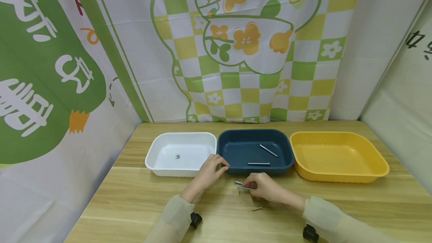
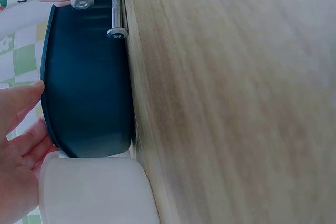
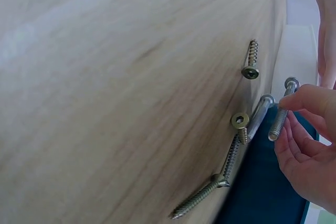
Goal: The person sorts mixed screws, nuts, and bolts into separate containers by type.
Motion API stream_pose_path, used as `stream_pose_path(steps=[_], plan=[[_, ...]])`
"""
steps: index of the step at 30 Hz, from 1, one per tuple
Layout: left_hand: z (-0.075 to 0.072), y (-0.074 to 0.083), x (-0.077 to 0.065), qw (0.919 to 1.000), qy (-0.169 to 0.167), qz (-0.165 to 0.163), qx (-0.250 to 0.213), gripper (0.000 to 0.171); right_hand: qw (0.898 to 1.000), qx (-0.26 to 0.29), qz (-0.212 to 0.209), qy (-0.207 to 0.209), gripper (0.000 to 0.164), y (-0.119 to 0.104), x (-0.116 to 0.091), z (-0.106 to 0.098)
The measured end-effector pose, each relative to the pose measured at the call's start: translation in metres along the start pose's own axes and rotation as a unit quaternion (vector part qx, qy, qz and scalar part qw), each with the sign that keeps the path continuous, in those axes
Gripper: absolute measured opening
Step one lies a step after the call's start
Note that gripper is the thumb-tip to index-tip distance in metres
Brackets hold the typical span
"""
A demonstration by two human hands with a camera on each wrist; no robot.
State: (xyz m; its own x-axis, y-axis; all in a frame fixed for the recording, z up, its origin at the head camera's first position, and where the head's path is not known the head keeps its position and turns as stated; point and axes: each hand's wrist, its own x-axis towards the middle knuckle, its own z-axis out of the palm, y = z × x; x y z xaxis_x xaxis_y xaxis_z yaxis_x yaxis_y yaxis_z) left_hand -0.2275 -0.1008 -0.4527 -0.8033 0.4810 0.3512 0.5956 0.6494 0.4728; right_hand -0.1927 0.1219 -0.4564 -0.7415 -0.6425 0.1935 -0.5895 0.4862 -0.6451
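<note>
My right hand (image 1: 264, 188) pinches a silver bolt (image 3: 283, 109) between thumb and fingers, just above the table in front of the dark blue bin (image 1: 233, 170). Close under it, another silver bolt (image 2: 116, 17) lies on the table beside the bin wall. Several brassy screws (image 3: 197, 198) lie near that hand, partly hidden by it in the head view; a short screw (image 1: 257, 209) lies nearer the front. My left hand (image 1: 210, 170) touches the blue bin's rim at its near left corner, fingers relaxed. Two long silver bolts (image 1: 258, 164) are inside the blue bin.
A white bin (image 1: 168, 172) stands against the blue bin's left side, with one small metal piece (image 1: 177, 156) in it. On the right stands a yellow bin (image 1: 341, 177). Patterned cloth (image 1: 243, 96) hangs behind the wooden table (image 1: 135, 205).
</note>
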Motion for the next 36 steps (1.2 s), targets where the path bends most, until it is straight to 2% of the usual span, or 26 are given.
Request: stream_pose_path(steps=[12, 24, 36], plan=[[0.0, -0.001, 0.0, 1.0, -0.003, 0.0, -0.001, 0.007, 1.0, 0.017, 0.011, 0.009, 0.023, -0.004, -0.003, -0.006], [0.001, 0.0, 0.0, 1.0, 0.004, 0.002, -0.003, 0.005, 0.999, -0.002, -0.023, 0.028, 0.023, -0.006, -0.004, -0.017], [0.002, -0.002, 0.001, 0.9999, 0.008, 0.01, -0.002, 0.005, 1.0, 0.016, 0.009, 0.015, 0.022, -0.018, -0.004, -0.034]])
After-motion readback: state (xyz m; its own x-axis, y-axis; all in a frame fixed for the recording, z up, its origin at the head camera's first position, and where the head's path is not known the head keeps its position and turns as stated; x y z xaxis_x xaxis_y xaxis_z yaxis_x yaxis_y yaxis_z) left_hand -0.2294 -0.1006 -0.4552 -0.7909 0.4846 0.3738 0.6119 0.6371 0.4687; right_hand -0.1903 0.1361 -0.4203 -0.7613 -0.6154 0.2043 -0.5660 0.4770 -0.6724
